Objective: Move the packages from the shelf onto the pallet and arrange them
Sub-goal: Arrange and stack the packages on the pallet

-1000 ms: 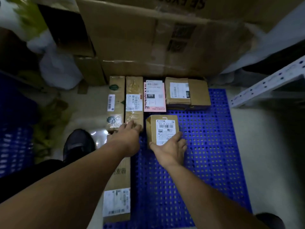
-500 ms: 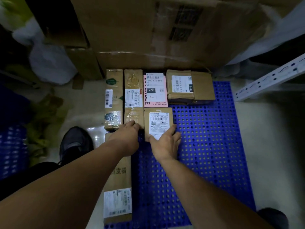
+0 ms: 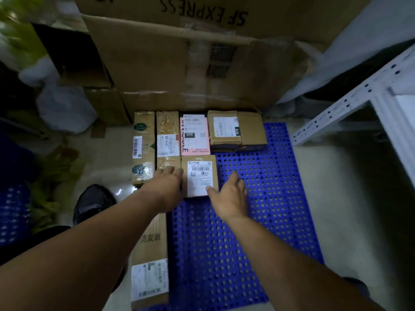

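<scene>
- Small brown package [image 3: 199, 175] (white label facing up): is lying flat on the blue pallet [image 3: 258, 198], in its far-left part, butting against the pink package [image 3: 195, 135] at the pallet's far edge.
- Left hand [image 3: 166, 187]: is hovering over the pallet's left side, fingers straight, gripping nothing.
- Right hand [image 3: 231, 196]: is spreading loose fingers above the pallet's middle, holding nothing, thumb touching the small brown package.
- Long carton [image 3: 155, 243]: is lying along the pallet's near-left edge.

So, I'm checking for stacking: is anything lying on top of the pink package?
No, the pink package shows only its labels; the small brown package lies in front of it.
</scene>
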